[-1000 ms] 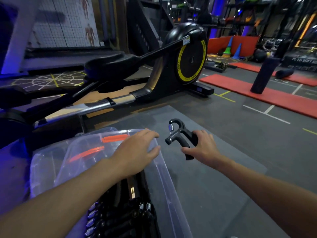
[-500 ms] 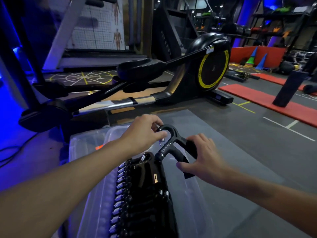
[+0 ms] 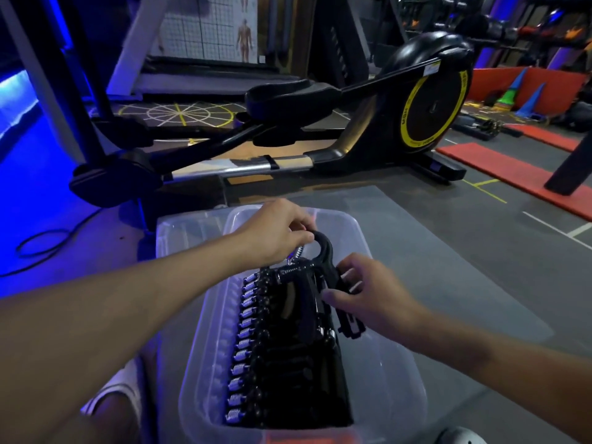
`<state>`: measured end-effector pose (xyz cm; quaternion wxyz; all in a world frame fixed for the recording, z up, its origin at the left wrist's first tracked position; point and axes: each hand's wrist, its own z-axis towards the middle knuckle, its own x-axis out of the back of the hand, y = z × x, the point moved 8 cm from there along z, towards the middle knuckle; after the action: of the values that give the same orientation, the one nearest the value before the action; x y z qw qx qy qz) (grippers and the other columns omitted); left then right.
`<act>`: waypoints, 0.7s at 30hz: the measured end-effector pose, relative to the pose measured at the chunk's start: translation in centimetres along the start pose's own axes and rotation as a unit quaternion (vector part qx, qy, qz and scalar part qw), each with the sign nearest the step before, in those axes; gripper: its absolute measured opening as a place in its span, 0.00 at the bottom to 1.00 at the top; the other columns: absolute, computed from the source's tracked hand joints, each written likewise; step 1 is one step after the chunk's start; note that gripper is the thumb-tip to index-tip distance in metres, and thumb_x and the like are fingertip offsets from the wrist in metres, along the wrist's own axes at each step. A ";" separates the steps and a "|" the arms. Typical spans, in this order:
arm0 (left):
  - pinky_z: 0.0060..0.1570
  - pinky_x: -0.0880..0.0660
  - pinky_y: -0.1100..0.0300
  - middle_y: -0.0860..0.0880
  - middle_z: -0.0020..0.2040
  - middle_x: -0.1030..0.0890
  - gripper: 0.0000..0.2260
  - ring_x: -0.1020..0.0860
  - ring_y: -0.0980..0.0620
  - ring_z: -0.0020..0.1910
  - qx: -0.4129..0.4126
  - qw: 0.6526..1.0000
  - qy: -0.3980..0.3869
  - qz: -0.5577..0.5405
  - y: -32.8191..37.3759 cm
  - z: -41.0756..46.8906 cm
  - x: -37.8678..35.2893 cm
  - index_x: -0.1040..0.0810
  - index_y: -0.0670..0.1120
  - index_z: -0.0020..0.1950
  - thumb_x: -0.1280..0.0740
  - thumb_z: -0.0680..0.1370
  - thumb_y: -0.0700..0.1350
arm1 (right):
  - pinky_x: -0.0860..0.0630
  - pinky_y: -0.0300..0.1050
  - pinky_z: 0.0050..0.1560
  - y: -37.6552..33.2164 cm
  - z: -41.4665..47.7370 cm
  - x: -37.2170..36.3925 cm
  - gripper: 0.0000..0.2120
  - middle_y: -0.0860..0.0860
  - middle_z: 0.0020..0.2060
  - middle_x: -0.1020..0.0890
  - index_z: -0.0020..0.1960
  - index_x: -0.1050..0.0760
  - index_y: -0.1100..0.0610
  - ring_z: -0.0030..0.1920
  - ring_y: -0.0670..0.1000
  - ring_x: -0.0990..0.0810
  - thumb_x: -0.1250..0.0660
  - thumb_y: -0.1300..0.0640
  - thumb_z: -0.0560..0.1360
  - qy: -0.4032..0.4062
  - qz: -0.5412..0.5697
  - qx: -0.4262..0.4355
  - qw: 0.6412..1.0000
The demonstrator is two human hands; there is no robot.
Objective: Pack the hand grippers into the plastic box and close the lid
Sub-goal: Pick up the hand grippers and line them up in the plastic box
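Observation:
A clear plastic box (image 3: 389, 373) lies on the floor in front of me, holding a tight row of several black hand grippers (image 3: 282, 363) with silver springs along their left side. One more black hand gripper (image 3: 323, 264) stands at the far end of that row. My left hand (image 3: 275, 232) pinches its top loop. My right hand (image 3: 371, 293) grips its right handle. A clear lid (image 3: 189, 225) lies behind and left of the box.
A black elliptical trainer (image 3: 416, 110) with a yellow-ringed flywheel stands just beyond the box. Red mats (image 3: 512, 168) and a dark post (image 3: 573, 161) lie to the right. A cable (image 3: 41, 241) loops on the floor at left. A white shoe (image 3: 118, 392) is near the box.
The right hand has carried the hand gripper from the floor mat over the box. The left hand took hold of its top loop. Both hands have lowered it onto the far end of the row.

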<state>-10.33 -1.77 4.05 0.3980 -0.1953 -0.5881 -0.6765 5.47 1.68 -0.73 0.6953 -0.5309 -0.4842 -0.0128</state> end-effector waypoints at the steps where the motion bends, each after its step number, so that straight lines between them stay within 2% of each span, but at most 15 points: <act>1: 0.39 0.26 0.63 0.53 0.37 0.18 0.04 0.23 0.63 0.31 -0.001 1.000 -0.010 -0.003 -0.2 -0.2 -0.2 0.15 0.47 0.48 0.29 0.75 0.41 | 0.20 0.52 0.37 0.0 0.0 -0.4 0.15 0.52 0.36 0.18 0.49 0.27 0.53 0.32 0.48 0.20 0.23 0.53 0.68 -0.005 0.007 0.001 1.000; 4: 0.40 0.26 0.68 0.54 0.39 0.17 0.05 0.22 0.64 0.34 0.001 0.999 -0.038 -0.007 -0.8 -0.7 -0.8 0.16 0.45 0.49 0.29 0.76 0.41 | 0.20 0.56 0.38 0.2 0.1 -1.7 0.18 0.55 0.35 0.17 0.52 0.29 0.49 0.32 0.50 0.21 0.23 0.52 0.68 -0.025 0.023 -0.003 0.999; 7: 0.37 0.29 0.73 0.57 0.36 0.19 0.03 0.23 0.67 0.32 -0.002 0.998 -0.058 -0.009 -0.9 -1.5 -1.3 0.16 0.44 0.47 0.29 0.75 0.40 | 0.20 0.60 0.35 0.2 -0.1 -2.8 0.23 0.58 0.36 0.18 0.58 0.31 0.47 0.30 0.54 0.21 0.24 0.56 0.69 -0.048 0.028 -0.007 0.998; 9: 0.41 0.26 0.67 0.55 0.38 0.18 0.02 0.22 0.65 0.34 -0.002 0.997 -0.074 0.005 -1.4 -2.0 -1.7 0.17 0.47 0.46 0.28 0.75 0.42 | 0.19 0.55 0.35 0.2 -0.3 -3.5 0.27 0.58 0.36 0.18 0.62 0.33 0.45 0.30 0.51 0.22 0.25 0.58 0.68 -0.060 0.008 -0.006 0.998; 12: 0.50 0.25 0.60 0.57 0.42 0.19 0.04 0.23 0.64 0.37 0.007 0.993 -0.104 0.051 -2.3 -3.1 -2.2 0.17 0.48 0.47 0.32 0.76 0.45 | 0.19 0.49 0.35 1.1 -0.6 -4.7 0.29 0.51 0.34 0.19 0.62 0.34 0.44 0.31 0.50 0.21 0.25 0.57 0.66 -0.076 -0.023 -0.031 0.996; 14: 0.53 0.26 0.58 0.56 0.43 0.20 0.06 0.24 0.62 0.40 0.009 0.990 -0.111 0.089 -2.8 -3.9 -1.8 0.18 0.47 0.49 0.34 0.78 0.45 | 0.20 0.50 0.31 2.0 -0.9 -5.7 0.28 0.52 0.35 0.19 0.60 0.34 0.44 0.31 0.53 0.20 0.25 0.58 0.66 -0.087 -0.023 -0.064 0.994; 17: 0.55 0.26 0.53 0.53 0.50 0.19 0.08 0.23 0.54 0.52 0.001 0.983 -0.106 0.150 -3.6 -5.0 -0.8 0.19 0.49 0.51 0.37 0.78 0.45 | 0.24 0.45 0.25 3.3 -1.3 -7.2 0.28 0.55 0.38 0.20 0.60 0.34 0.47 0.29 0.53 0.22 0.25 0.61 0.67 -0.104 -0.012 -0.114 0.988; 19: 0.58 0.29 0.51 0.51 0.57 0.21 0.09 0.26 0.50 0.59 -0.013 0.969 -0.108 0.222 -4.4 -5.9 -0.3 0.19 0.51 0.53 0.38 0.78 0.47 | 0.26 0.43 0.23 3.9 -1.5 -8.2 0.28 0.54 0.37 0.22 0.61 0.33 0.49 0.27 0.51 0.23 0.26 0.62 0.67 -0.115 -0.002 -0.138 0.984; 21: 0.60 0.32 0.51 0.51 0.61 0.26 0.11 0.30 0.49 0.63 -0.025 0.937 -0.129 0.323 -5.5 -6.9 -0.2 0.22 0.53 0.57 0.40 0.78 0.51 | 0.23 0.45 0.25 4.4 -1.6 -9.0 0.29 0.53 0.40 0.22 0.63 0.34 0.49 0.29 0.51 0.22 0.26 0.63 0.67 -0.126 0.000 -0.156 0.980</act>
<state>-13.05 -8.33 -1.19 0.5111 -0.4703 -0.5225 -0.4946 4.10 -2.03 -10.07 0.5371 -0.6304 -0.5600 -0.0216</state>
